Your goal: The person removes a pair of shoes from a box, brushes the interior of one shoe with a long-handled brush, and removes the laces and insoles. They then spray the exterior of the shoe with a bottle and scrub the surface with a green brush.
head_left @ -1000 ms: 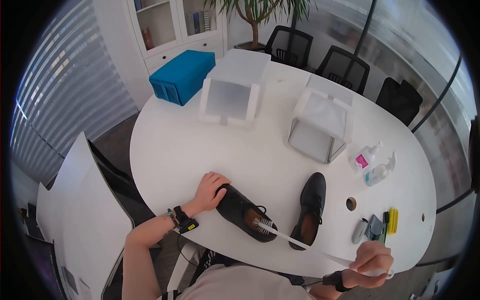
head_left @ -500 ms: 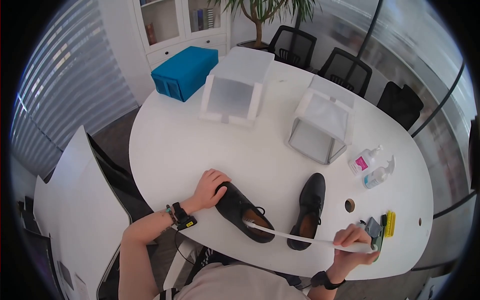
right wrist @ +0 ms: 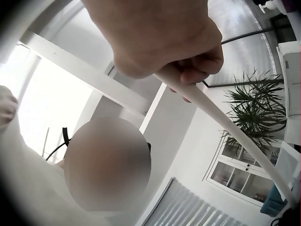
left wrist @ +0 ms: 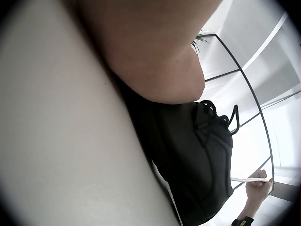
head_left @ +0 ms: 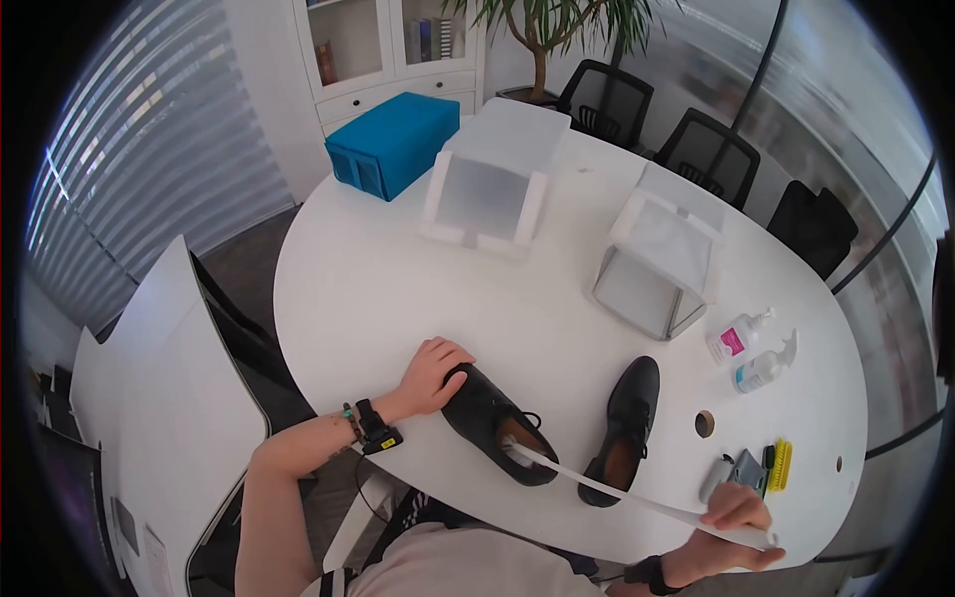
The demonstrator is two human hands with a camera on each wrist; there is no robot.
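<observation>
A black lace-up shoe [head_left: 476, 423] lies on the white table, its toe under my left hand [head_left: 432, 376]. That hand grips the toe, thumb on the upper. My right hand [head_left: 734, 522] holds the end of a long white-handled brush [head_left: 637, 499], fingers curled round the handle. The brush's head is inside the shoe's opening, against the brown insole, partly hidden by the shoe. To the right, under the handle, lies the matching black shoe [head_left: 631, 393]. In the left wrist view the held shoe [left wrist: 183, 146] shows its side and laces.
Two pump bottles [head_left: 738, 340] stand to the right. Near a round table hole [head_left: 704, 424] lie a yellow brush [head_left: 781, 466] and some grey items [head_left: 748, 472]. Farther back are a blue box [head_left: 393, 144] and two whitish boxes [head_left: 484, 199] with clear fronts.
The brush head slid from the heel area deeper toward the toe, then partway back. My right hand moved left, then right again. The left hand stays at the toe.
</observation>
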